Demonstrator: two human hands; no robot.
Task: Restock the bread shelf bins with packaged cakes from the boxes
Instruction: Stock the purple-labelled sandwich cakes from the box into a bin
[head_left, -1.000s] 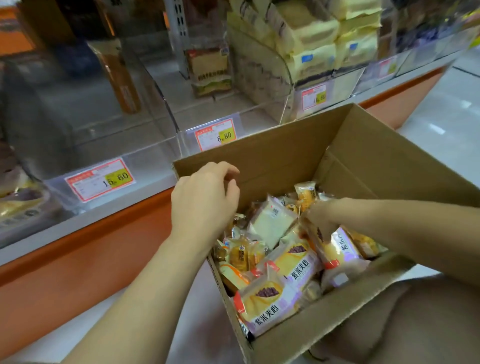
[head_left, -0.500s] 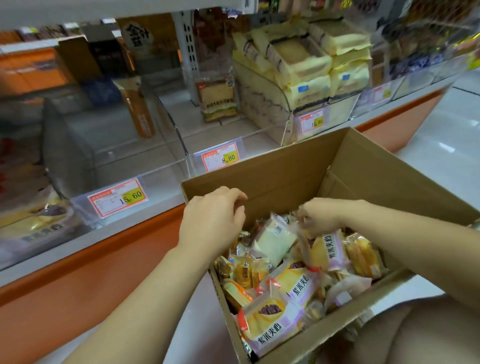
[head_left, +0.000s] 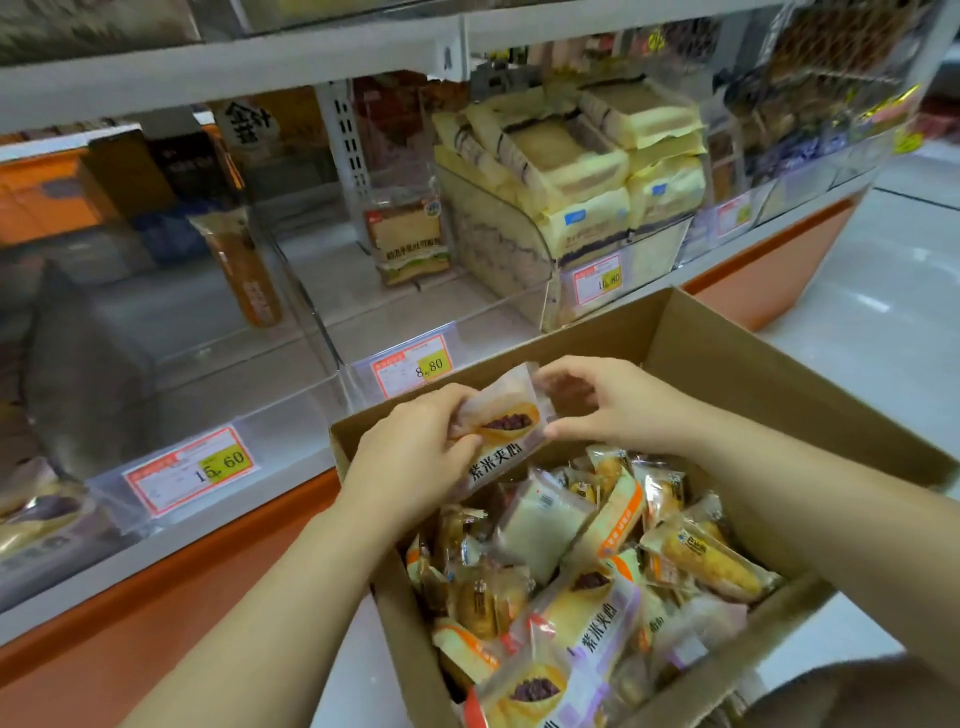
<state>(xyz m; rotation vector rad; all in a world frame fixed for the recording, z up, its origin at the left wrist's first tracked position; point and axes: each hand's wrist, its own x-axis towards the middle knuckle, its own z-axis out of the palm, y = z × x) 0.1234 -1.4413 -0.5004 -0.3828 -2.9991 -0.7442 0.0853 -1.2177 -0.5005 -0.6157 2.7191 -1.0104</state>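
Above the open cardboard box (head_left: 727, 338), my left hand (head_left: 415, 462) and right hand (head_left: 618, 405) each pinch one end of a packaged cake (head_left: 506, 423). Many more lie in the box; the clear bin (head_left: 374, 306) just beyond looks nearly bare, so I judge restocking barely begun.

The left hand (head_left: 415, 457) hides one end of the cake packet (head_left: 506, 421); the box (head_left: 779, 374) runs off the bottom edge.
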